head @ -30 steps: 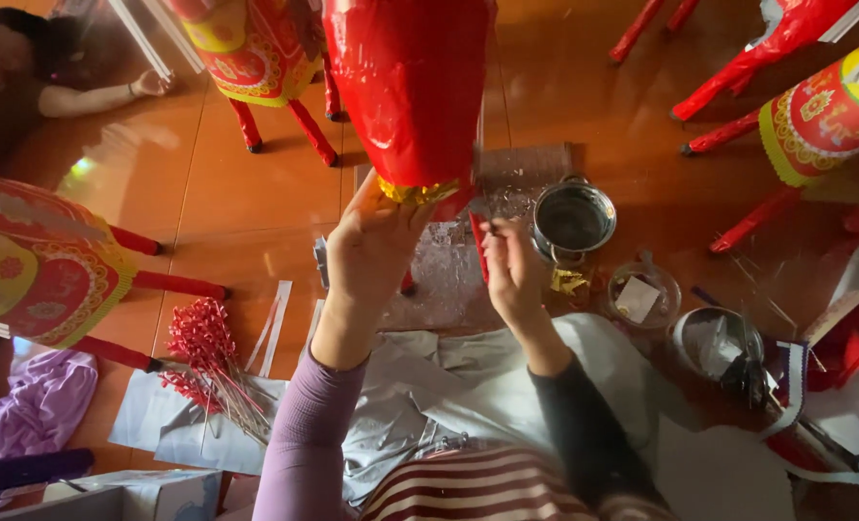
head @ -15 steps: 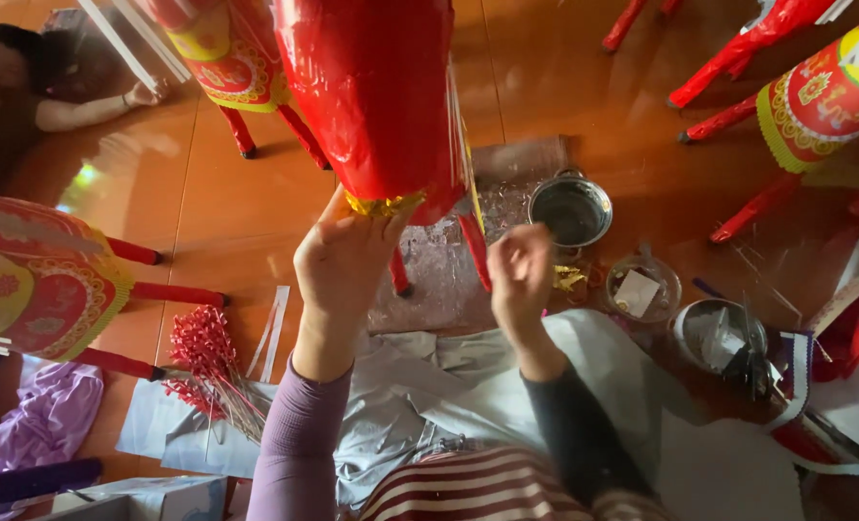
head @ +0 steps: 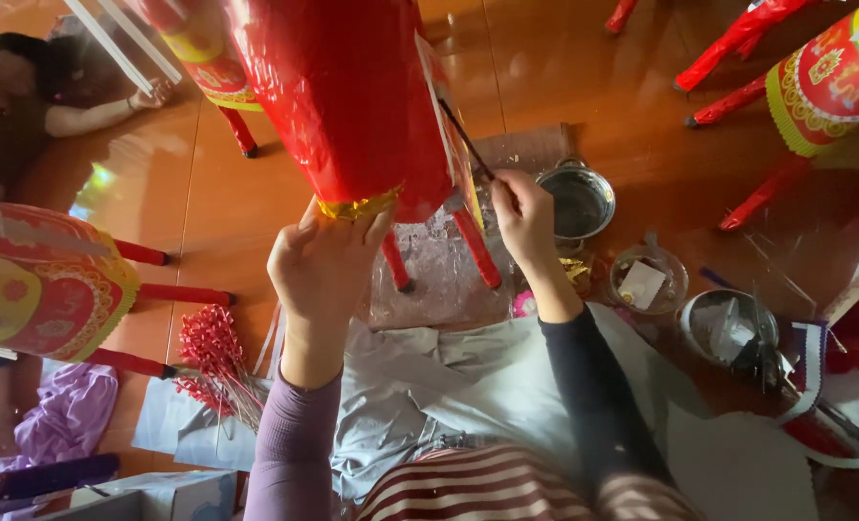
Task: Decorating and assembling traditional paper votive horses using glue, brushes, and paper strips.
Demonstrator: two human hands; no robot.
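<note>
A big red paper lantern (head: 347, 101) with a gold foil bottom rim and red legs hangs in front of me. My left hand (head: 321, 265) grips its lower rim from below. My right hand (head: 524, 217) pinches a thin dark brush (head: 466, 143) whose tip rests against the lantern's right side. Below the lantern a grey work mat (head: 439, 275) lies on the wooden floor.
A metal pot (head: 576, 200), a small glass bowl (head: 647, 282) and a metal bowl (head: 728, 326) sit at the right. More red lanterns stand at left (head: 43, 285), top left (head: 203, 58) and top right (head: 825, 82). Red tassel sticks (head: 212, 362) lie lower left. Another person (head: 34, 96) sits top left.
The lantern has come closer and larger in view. My right hand rose from near the floor and now holds the brush against the lantern's side. My left hand keeps its grip.
</note>
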